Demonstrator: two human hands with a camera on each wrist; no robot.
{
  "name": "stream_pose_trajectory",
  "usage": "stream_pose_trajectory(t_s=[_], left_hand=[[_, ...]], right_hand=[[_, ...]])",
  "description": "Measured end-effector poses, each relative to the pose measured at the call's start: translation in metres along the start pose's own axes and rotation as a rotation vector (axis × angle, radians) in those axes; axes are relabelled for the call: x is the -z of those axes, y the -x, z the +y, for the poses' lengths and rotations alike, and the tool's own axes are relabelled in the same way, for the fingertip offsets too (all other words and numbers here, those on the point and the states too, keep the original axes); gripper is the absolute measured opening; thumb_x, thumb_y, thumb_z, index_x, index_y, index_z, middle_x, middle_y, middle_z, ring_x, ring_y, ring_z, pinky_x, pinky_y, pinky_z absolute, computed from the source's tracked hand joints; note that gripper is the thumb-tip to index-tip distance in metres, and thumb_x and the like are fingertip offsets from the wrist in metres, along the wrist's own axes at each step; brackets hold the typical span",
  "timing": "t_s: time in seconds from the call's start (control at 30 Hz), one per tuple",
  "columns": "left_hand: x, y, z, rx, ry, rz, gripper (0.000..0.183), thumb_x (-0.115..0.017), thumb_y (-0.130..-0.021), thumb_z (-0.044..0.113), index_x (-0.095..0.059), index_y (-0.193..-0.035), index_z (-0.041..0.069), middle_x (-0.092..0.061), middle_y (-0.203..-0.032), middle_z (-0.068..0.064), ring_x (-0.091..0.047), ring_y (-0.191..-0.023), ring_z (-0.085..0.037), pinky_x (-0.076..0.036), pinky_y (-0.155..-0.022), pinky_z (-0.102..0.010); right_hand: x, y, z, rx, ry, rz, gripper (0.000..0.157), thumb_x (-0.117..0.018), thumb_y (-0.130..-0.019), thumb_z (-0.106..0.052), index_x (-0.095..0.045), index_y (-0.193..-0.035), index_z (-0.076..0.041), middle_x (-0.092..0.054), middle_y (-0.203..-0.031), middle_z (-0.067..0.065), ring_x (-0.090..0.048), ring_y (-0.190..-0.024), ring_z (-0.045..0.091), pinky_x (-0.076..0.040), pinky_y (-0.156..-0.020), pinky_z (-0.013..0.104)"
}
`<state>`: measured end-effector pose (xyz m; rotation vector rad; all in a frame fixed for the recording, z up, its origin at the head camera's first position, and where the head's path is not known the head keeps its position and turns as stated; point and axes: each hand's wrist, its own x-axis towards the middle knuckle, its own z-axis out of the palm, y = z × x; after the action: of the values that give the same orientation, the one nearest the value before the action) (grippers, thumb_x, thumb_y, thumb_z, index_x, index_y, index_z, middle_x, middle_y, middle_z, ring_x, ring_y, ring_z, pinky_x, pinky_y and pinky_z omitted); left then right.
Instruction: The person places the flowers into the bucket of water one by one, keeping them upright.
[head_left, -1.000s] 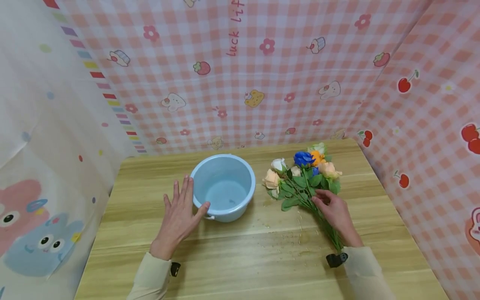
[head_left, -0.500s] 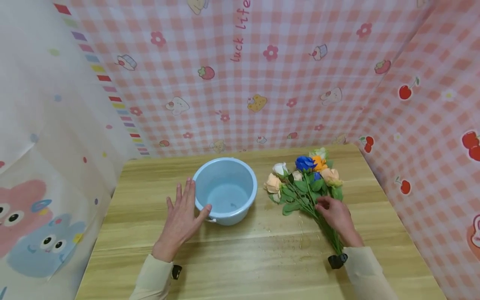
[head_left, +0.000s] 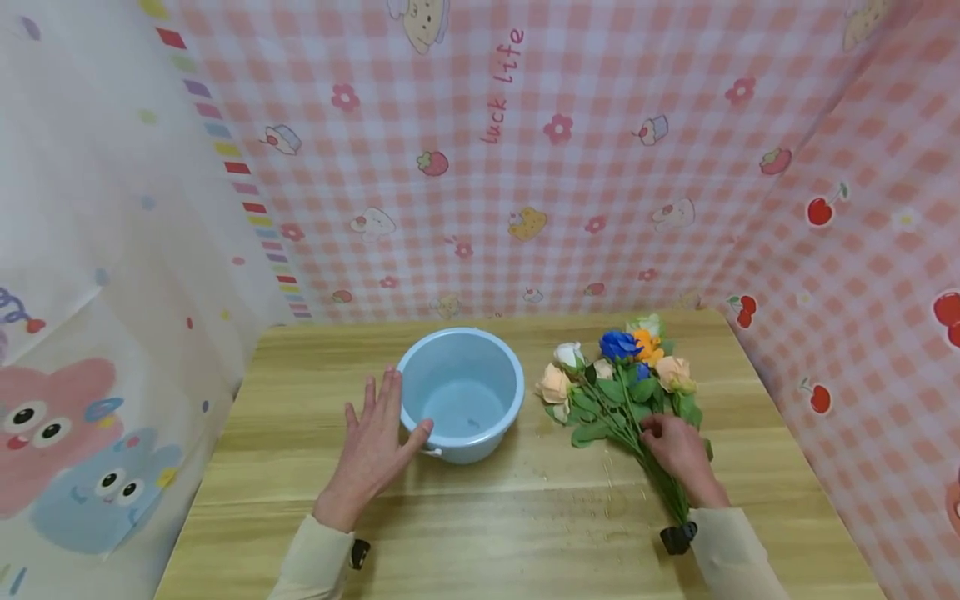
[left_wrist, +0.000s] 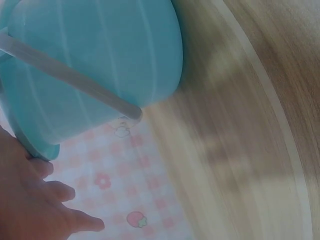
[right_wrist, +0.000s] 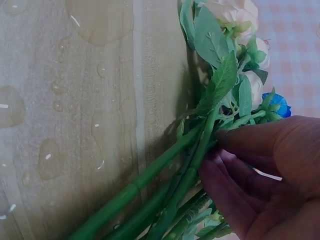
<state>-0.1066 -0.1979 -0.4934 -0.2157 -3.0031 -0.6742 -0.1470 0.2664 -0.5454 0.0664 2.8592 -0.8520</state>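
Note:
A light blue plastic bucket (head_left: 459, 450) stands upright on the table; water seems to lie inside, but I cannot be sure. My left hand (head_left: 371, 450) rests against its left rim with fingers spread and straight, the thumb along the near rim. In the left wrist view the bucket's grey handle (left_wrist: 75, 80) hangs down its side. To the right, a bunch of artificial roses (head_left: 622, 392) lies on the table, with white, peach, blue and orange blooms and long green stems (right_wrist: 150, 175). My right hand (head_left: 682, 454) pinches the stems below the leaves, between thumb and fingers.
Water drops (right_wrist: 50, 155) are scattered over the wooden table (head_left: 495, 533) between the bucket and the stems. A pink checked cloth (head_left: 480, 192) hangs behind and along the right side. On the left hangs a white printed cloth (head_left: 150, 275).
The whole head view has shifted, so everything sits slightly lower and further right. Both hands keep their places at the bucket rim and the stems.

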Motion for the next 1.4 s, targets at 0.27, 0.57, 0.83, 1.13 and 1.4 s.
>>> stream_pose_trajectory(t_s=[0.27,0.57,0.83,1.13,1.4], left_hand=[[-0.002,0.001,0.000,0.005,0.004,-0.002,0.094,-0.052,-0.102,0.059,-0.013,-0.165,0.000,-0.010,-0.172,-0.015,-0.008,-0.156,-0.044,-0.009,-0.115,-0.078],[-0.002,0.002,0.000,0.013,0.015,0.008,0.094,-0.052,-0.102,0.059,-0.014,-0.165,0.001,-0.011,-0.173,-0.014,-0.007,-0.157,-0.042,-0.012,-0.115,-0.078],[-0.002,0.002,0.001,0.019,0.032,0.019,0.093,-0.053,-0.102,0.058,-0.015,-0.165,0.001,-0.010,-0.173,-0.013,-0.009,-0.157,-0.042,-0.011,-0.115,-0.077],[-0.002,0.002,0.002,0.016,0.035,0.024,0.092,-0.052,-0.102,0.058,-0.015,-0.165,0.000,-0.012,-0.172,-0.015,-0.011,-0.157,-0.043,-0.013,-0.115,-0.077],[-0.003,0.002,0.001,0.014,0.041,0.034,0.093,-0.053,-0.102,0.058,-0.016,-0.165,0.001,-0.013,-0.172,-0.015,-0.012,-0.157,-0.043,-0.014,-0.115,-0.077]], right_hand=[[0.008,0.005,-0.002,0.000,-0.035,-0.002,0.027,-0.063,-0.094,-0.008,-0.072,-0.116,0.006,-0.073,-0.102,0.018,-0.067,-0.088,0.030,-0.053,-0.071,0.044],[0.026,0.014,-0.014,0.054,-0.160,0.117,0.025,-0.064,-0.096,-0.008,-0.068,-0.115,0.009,-0.072,-0.100,0.019,-0.068,-0.091,0.031,-0.053,-0.072,0.036],[0.041,0.018,-0.033,0.094,-0.232,0.318,0.021,-0.067,-0.097,-0.006,-0.069,-0.113,0.007,-0.072,-0.100,0.021,-0.066,-0.093,0.034,-0.048,-0.065,0.019],[0.048,0.020,-0.055,0.067,-0.299,0.439,0.024,-0.068,-0.099,-0.014,-0.070,-0.117,0.001,-0.073,-0.109,0.019,-0.065,-0.095,0.017,-0.043,-0.069,0.008],[0.050,0.025,-0.078,0.108,-0.430,0.528,0.021,-0.071,-0.098,-0.009,-0.072,-0.115,0.002,-0.073,-0.112,0.016,-0.055,-0.086,-0.015,-0.045,-0.073,0.004]])
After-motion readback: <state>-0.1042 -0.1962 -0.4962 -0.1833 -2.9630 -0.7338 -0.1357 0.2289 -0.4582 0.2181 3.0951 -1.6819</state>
